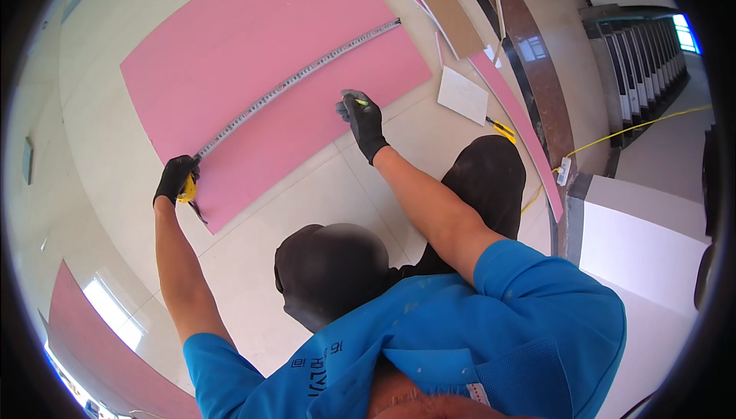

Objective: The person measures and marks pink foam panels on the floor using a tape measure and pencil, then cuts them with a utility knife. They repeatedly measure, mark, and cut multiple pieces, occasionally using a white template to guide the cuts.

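So, left hand [177, 178]: gloved in black, we have it wrapped round a yellow tape measure [187, 190] near the left end of the pink board; a dark strap [198, 210] trails beside the case

Right hand [362, 120]: gloved too, our fingers are curled round a small yellow-green thing [361, 101], mostly hidden; the hand is over the near part of the board, and we cannot tell whether it touches it

Tape blade [295, 79]: drawn out from the case, it runs slantwise up across the board, and we see its end at the board's right edge

Pink board [253, 51]: the large sheet lies flat on the pale tiled floor [330, 181], in front of our bent, dark-trousered knees [333, 273]

White piece [463, 96]: on the floor to the right of the board, with a yellow knife [502, 129] just beside its lower corner

Narrow pink strip [521, 131]: it lies slantwise past the knife, below a brown board [438, 5]

Yellow cable [652, 122]: farther right, we see it stretch away, near a white socket block [563, 171]
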### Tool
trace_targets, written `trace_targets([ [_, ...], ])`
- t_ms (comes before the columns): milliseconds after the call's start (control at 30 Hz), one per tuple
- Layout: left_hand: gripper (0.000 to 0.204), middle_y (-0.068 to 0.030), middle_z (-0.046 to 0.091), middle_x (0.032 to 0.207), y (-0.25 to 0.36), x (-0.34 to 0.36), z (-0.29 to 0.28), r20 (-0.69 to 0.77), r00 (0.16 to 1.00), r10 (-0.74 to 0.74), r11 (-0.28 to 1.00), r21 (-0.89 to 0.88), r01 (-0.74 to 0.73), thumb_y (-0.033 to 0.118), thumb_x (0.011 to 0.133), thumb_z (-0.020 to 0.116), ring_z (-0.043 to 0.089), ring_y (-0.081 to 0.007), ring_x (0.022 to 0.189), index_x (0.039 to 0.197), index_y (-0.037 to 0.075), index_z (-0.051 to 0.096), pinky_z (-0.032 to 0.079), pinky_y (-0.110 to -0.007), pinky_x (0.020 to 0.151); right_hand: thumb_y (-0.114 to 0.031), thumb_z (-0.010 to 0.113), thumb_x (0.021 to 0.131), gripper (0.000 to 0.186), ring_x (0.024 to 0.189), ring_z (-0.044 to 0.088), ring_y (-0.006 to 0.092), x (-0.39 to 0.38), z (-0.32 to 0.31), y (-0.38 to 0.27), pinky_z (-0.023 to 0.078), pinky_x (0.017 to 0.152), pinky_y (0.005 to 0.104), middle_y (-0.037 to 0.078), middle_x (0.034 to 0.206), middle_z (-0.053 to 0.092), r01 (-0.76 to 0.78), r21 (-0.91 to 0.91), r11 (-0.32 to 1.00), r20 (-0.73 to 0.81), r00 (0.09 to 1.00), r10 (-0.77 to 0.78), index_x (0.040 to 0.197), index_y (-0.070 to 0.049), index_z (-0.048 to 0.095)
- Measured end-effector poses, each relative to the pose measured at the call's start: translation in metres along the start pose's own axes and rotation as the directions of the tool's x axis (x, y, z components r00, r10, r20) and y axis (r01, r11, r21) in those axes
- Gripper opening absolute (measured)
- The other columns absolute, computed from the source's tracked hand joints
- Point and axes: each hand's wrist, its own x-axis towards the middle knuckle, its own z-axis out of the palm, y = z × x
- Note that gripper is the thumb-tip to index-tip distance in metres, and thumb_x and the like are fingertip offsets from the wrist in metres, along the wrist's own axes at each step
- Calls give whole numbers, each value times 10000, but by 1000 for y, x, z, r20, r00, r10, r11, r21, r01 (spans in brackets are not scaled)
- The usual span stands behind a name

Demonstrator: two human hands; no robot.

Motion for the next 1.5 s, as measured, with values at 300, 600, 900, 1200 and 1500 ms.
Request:
trace_targets([
  [300, 646, -211, 684, 1004, 5, 48, -27, -387, 922, -7, 692, 663, 283, 653, 846, 571, 646, -368, 993, 1013, 34, 647, 499, -439, 840, -280, 604, 969, 274, 757, 609, 82, 32, 92, -1, 488, 696, 243, 16, 863, 679, 165, -129, 978, 432, 897, -94, 1046, -30, 686],
  [600, 652, -186, 683, 1029, 15, 45, -22, -312, 937, -156, 712, 622, 326, 645, 854, 567, 650, -328, 1007, 1062, 29, 625, 496, -414, 866, -341, 602, 889, 280, 765, 629, 192, 56, 259, 12, 503, 765, 330, 55, 831, 683, 419, -382, 824, 767, 641, 29, 964, -87, 691],
  [900, 661, -192, 692, 986, 25, 41, -22, -326, 932, -155, 705, 625, 336, 654, 860, 553, 660, -339, 981, 1048, 24, 621, 506, -426, 843, -324, 592, 859, 267, 758, 627, 203, 61, 294, 35, 502, 764, 329, 63, 806, 687, 395, -510, 764, 761, 621, 186, 900, -86, 705],
  [1200, 658, -178, 702, 965, 22, 42, -23, -324, 936, -140, 710, 626, 323, 666, 864, 542, 666, -332, 976, 1042, 38, 626, 515, -431, 836, -319, 612, 839, 250, 752, 626, 204, 63, 298, 32, 497, 757, 330, 65, 800, 684, 481, -537, 693, 772, 612, 174, 897, -94, 703],
  [1500, 658, -181, 700, 971, 21, 42, -22, -328, 936, -129, 725, 613, 315, 666, 866, 536, 664, -337, 975, 1048, 40, 626, 516, -435, 836, -327, 588, 853, 268, 744, 621, 229, 65, 299, 37, 495, 758, 350, 86, 798, 680, 554, -482, 679, 808, 581, 99, 883, -84, 697],
])
